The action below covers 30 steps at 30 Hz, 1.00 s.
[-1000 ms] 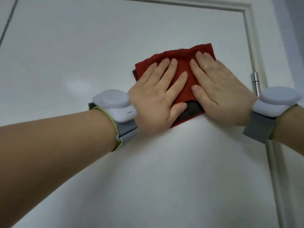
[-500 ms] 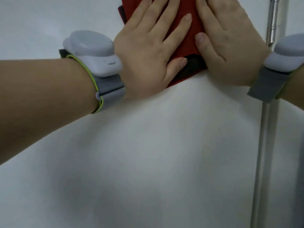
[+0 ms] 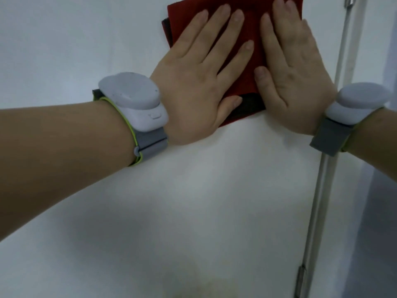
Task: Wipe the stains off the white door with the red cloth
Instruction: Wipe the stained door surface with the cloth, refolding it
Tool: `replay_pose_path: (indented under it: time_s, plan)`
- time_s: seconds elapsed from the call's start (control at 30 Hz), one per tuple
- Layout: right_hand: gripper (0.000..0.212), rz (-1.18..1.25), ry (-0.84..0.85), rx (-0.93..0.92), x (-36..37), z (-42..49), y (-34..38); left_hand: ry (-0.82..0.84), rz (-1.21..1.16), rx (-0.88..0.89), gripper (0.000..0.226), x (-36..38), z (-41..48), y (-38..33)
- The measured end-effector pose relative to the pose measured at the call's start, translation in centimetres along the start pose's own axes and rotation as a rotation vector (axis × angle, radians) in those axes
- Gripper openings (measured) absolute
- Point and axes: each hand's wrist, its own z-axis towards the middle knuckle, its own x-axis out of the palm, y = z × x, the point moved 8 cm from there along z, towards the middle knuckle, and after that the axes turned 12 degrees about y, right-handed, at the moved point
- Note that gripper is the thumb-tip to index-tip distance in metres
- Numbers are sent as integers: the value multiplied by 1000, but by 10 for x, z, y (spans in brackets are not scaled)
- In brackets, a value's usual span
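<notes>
The white door [image 3: 214, 201] filled most of the view, a smooth, flat, faintly glossy panel with soft grey shadows across it. Along its right edge ran a narrow pale strip of frame [image 3: 320, 201], with a dull metal hinge [image 3: 300, 280] low down. High on the door, close to that edge, the red cloth [image 3: 240, 82] lay folded into a rough square and flat against the panel. Its weave looked soft and matte, and a darker layer [image 3: 251, 105] showed at its lower and left edges. The left hand [image 3: 193, 87] pressed on it with the palm down and the fingers straight and spread. The right hand [image 3: 294, 82] lay just beside it, flat too, with its fingers close together and pointing up. The two thumbs nearly met over the cloth's lower edge. Each wrist carried a rounded pale grey plastic pod, left [image 3: 133, 104] and right [image 3: 361, 104], on a grey woven strap; the left strap had a yellow-green trim.
</notes>
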Motion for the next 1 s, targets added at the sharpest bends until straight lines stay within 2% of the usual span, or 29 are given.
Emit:
replay_pose_path:
  time_s: [0.13,0.3,1.0]
  plan:
    - [59,39,18,34,9,-28,14,-9,-46,30,70,5,-19,-22]
    - [59,85,27,58,21,-67,28,55,-96,58,69,13,-41,-55]
    - [63,156,145,46,57,-175,77,265,-60,-49,73,39,-122,-150]
